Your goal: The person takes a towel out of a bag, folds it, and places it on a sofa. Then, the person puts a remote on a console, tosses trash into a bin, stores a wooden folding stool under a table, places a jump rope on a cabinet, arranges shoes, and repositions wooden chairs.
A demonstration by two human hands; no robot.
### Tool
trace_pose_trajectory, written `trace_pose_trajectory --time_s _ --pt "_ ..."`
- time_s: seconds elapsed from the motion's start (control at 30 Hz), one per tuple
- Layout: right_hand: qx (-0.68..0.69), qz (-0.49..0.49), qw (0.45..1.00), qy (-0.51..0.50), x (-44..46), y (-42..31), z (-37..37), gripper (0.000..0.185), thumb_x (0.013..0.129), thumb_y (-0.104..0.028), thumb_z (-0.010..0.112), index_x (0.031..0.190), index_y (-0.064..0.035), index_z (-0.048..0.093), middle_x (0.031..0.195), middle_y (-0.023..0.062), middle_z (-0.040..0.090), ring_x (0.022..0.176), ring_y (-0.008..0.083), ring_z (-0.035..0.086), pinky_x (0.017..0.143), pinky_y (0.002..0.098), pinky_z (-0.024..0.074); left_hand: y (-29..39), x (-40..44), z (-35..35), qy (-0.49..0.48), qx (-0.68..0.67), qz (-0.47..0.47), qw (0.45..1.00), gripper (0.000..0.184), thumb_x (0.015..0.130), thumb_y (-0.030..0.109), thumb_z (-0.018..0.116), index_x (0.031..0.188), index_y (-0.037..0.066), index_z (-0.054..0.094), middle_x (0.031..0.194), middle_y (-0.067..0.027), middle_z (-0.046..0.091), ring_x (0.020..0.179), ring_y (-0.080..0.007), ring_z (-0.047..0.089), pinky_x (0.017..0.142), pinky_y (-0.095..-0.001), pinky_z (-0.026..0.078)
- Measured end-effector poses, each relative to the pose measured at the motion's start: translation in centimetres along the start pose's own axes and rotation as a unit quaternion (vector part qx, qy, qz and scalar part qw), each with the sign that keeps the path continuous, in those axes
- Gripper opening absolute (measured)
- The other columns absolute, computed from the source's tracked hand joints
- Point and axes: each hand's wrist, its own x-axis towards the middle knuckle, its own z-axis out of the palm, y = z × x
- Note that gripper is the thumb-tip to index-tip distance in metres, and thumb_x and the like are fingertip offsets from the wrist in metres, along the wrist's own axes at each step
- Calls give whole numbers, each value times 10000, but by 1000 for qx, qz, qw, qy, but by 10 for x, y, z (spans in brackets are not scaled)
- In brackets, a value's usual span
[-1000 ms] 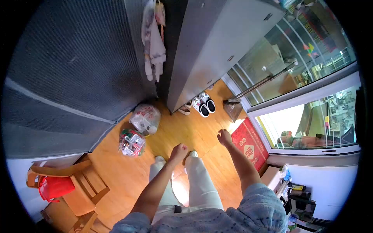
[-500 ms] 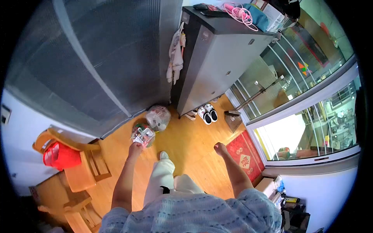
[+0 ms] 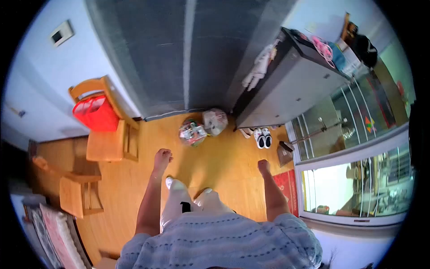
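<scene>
My left hand [image 3: 163, 160] hangs in front of me over the wooden floor, its fingers curled in with nothing visible in them. On the other side my right hand [image 3: 264, 167] is closed in a loose fist, also holding nothing that I can see. Ahead on the floor lie two filled plastic bags: one with mixed colourful contents [image 3: 192, 132] and a whitish one [image 3: 215, 121] against the dark door panel. Both bags are beyond my hands and apart from them.
A wooden chair [image 3: 106, 145] at left carries a red bag [image 3: 99, 114]; another chair [image 3: 71, 195] stands nearer. Ahead right are a grey cabinet [image 3: 286, 89], black-and-white shoes [image 3: 263, 138] and a dustpan [image 3: 285, 154]. A red mat [image 3: 286, 184] lies by the glass sliding door [image 3: 358, 179].
My view has turned left, so the bags, cabinet and chairs appear further right. My feet have shifted in a step. Both hands stay curled, and more of the left wall shows.
</scene>
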Motion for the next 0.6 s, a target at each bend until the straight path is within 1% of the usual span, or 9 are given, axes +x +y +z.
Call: trace_pose_trajectory --time_s 0.03,0.07,0.13,0.23,0.3,0.37,0.4,0.5,0.6 --pt "47 15 999 14 -3 -3 6 161 729 -163 529 609 -65 573 570 97 574 499 206 543 444 371 412 2 -8 -18 16 -5 0 1000 133 860 85 499 934 -13 548 793 -91 592 603 -139 592 521 -243 479" --pt "48 1 999 8 -3 -9 12 161 729 -163 529 609 -65 573 570 97 574 499 206 543 444 371 412 4 -15 -34 32 -29 7 999 130 858 79 499 935 -13 548 793 -87 594 602 -139 591 526 -239 478" --pt "163 56 983 -69 10 8 51 169 733 -127 498 565 -109 512 499 50 491 434 174 469 379 363 345 9 -29 -67 61 -58 17 996 128 856 73 499 937 -14 548 792 -83 596 600 -138 590 532 -235 477" --pt "61 -7 984 -167 40 38 138 169 746 -171 517 598 -110 570 554 60 567 496 188 547 431 372 416 12 -48 -122 112 -71 8 991 133 849 72 504 936 -19 547 793 -82 599 608 -141 594 537 -238 478" --pt "91 -52 969 -223 55 23 176 143 738 -161 516 614 -118 572 570 54 558 503 184 538 422 361 399 11 -57 -168 131 -79 -8 988 155 854 114 532 945 -11 548 794 -93 599 620 -154 597 540 -250 483" --pt "170 20 972 -162 9 -107 140 136 763 -160 518 657 -93 571 585 58 561 510 175 542 430 339 409 4 -66 -223 150 -69 6 986 151 843 98 525 936 -19 553 781 -93 603 617 -151 599 533 -247 480" --pt "220 40 964 -145 -7 -156 136 134 775 -159 519 679 -81 571 592 60 563 513 171 544 434 328 414 -1 -72 -249 160 -58 18 985 149 831 82 519 926 -27 559 767 -93 606 614 -147 601 526 -244 476" --pt "325 37 932 -158 -47 -278 161 140 812 -157 523 744 -44 569 614 66 568 522 158 550 446 295 429 -11 -99 -332 200 -29 25 979 151 825 85 524 920 -26 563 763 -91 608 604 -148 597 532 -244 477" --pt "344 -3 916 -206 -87 -382 199 159 849 -155 527 810 -7 567 636 73 573 531 145 556 457 261 444 -16 -122 -404 271 -38 3 962 168 833 103 513 935 -24 556 780 -88 609 608 -147 586 543 -248 475"
